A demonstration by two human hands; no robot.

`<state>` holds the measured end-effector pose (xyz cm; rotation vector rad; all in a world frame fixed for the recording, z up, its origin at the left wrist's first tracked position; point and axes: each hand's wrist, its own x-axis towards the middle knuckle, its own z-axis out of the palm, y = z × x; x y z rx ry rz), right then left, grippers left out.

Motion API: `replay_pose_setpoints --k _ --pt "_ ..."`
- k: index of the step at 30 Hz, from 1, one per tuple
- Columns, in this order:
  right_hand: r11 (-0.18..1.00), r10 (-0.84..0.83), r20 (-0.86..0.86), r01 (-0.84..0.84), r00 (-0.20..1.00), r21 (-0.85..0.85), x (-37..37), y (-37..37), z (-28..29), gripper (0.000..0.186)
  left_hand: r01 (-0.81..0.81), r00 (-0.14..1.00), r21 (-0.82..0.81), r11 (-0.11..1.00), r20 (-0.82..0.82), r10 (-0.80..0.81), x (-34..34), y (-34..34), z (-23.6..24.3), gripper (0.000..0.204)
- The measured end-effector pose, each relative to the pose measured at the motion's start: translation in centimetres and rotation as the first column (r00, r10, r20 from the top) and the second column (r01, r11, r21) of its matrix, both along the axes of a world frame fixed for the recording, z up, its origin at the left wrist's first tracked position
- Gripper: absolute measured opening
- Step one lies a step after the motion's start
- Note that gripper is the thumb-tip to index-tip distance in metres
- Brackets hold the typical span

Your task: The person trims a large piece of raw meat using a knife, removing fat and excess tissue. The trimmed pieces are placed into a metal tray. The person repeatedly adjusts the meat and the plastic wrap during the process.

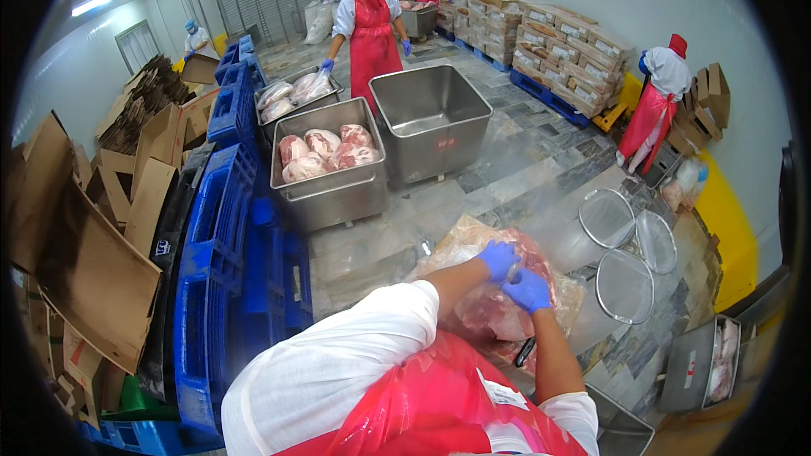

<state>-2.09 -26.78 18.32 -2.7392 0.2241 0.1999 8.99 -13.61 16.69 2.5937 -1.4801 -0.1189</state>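
A large piece of raw meat (pixel 486 314), pink-red with pale fat, lies before me on clear plastic and what looks like brown cardboard. My left hand (pixel 500 260), in a blue glove, is closed at the meat's upper part. Right beside it, my right hand (pixel 528 290), gloved in blue too, has its fingers curled in against the same piece. What the fingers pinch, plastic or meat, is hidden between them. A dark-handled tool, probably a knife (pixel 524 352), lies by the meat's lower edge, near my right forearm.
Ahead stand a steel bin of meat pieces (pixel 334 194) and a bare steel bin (pixel 431 165). Blue pallets (pixel 211 279) and cardboard boxes (pixel 93 262) line the left. Round wire-rimmed frames (pixel 625 287) stand right. Co-workers (pixel 372 42) work beyond, near stacked packages (pixel 566 59).
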Motion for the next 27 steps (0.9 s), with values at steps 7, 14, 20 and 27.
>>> replay_pose_setpoints --k 7,14,20,27 --pt "0.976 0.198 0.262 -0.214 0.945 0.034 -4.2 1.3 3.6 0.054 -0.042 0.998 -0.038 0.998 0.043 0.044 2.4 -0.3 -4.5 0.054" --pt "0.999 0.023 0.705 0.002 0.709 -0.035 -14.4 0.2 -3.7 0.052 0.099 0.99 -0.214 0.972 0.116 -0.075 0.3 1.1 -2.1 0.043" --pt "0.992 -0.12 0.75 0.052 0.65 0.113 -14.4 0.8 -4.1 0.054 0.208 0.97 -0.049 0.977 0.137 -0.2 -0.3 1.5 0.9 0.031" --pt "0.989 -0.148 0.704 0.101 0.694 0.108 -14.1 1.0 -4.1 0.053 0.166 0.977 -0.019 0.986 -0.132 -0.167 -1.1 2.1 0.9 0.025"
